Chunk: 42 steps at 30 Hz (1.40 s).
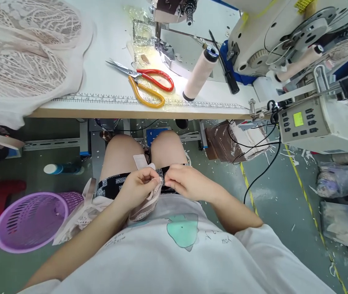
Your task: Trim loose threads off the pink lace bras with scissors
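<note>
Both hands rest in my lap, below the table's front edge. My left hand is closed on a small pale lace fabric piece that hangs over my thigh. My right hand pinches the same piece at its top edge, fingertips almost touching the left hand's. A white tab of fabric sticks up between my knees. More lace trails left from my lap toward the basket.
On the white table lie red-handled scissors, yellow-handled scissors and a cream thread cone. A sewing machine with control box stands right. Lace fabric pile left. Purple basket on the floor.
</note>
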Available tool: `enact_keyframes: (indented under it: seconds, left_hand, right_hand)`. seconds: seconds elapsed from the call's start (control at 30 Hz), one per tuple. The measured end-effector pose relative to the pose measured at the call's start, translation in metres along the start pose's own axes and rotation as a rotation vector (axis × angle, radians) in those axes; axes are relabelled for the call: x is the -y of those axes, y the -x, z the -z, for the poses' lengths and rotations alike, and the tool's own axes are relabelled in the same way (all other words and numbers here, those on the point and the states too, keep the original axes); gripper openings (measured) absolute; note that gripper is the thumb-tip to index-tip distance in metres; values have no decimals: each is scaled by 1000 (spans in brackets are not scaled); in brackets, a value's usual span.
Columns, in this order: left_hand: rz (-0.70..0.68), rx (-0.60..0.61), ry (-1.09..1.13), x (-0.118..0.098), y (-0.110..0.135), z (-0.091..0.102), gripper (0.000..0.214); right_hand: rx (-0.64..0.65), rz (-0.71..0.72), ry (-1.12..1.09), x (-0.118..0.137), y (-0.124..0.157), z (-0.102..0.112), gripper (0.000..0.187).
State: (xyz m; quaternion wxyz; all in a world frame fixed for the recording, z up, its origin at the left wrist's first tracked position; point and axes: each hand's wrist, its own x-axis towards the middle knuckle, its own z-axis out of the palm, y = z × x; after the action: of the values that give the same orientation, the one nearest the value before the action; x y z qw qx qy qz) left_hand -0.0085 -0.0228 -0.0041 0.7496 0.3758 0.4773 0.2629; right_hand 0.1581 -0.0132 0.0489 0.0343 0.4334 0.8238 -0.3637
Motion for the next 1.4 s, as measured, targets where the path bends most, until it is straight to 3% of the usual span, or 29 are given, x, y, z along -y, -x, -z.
enact_keyframes:
  seconds: [0.17, 0.4, 0.63, 0.87, 1.07, 1.27, 1.4]
  left_hand:
    - [5, 25, 61, 2, -2, -1, 5]
    - [-3, 71, -6, 2, 0, -3, 9]
    - [-29, 131, -76, 1, 3, -4, 12]
    - [19, 34, 40, 1, -2, -1, 11]
    - [105, 111, 228, 11, -10, 2, 13]
    - [131, 93, 277, 14, -10, 3, 18]
    - [69, 75, 207, 15, -8, 2, 16]
  right_hand:
    - [31, 16, 108, 11, 1, -9, 14]
    - [-45, -24, 105, 11, -5, 7, 17]
    - [-10, -129, 56, -2, -18, 13, 13]
    - [-24, -66, -4, 0, 0, -5, 11]
    - [-18, -11, 87, 3, 2, -28, 13]
    - [-11, -37, 73, 6, 0, -30, 15]
    - [27, -42, -14, 5, 4, -20, 12]
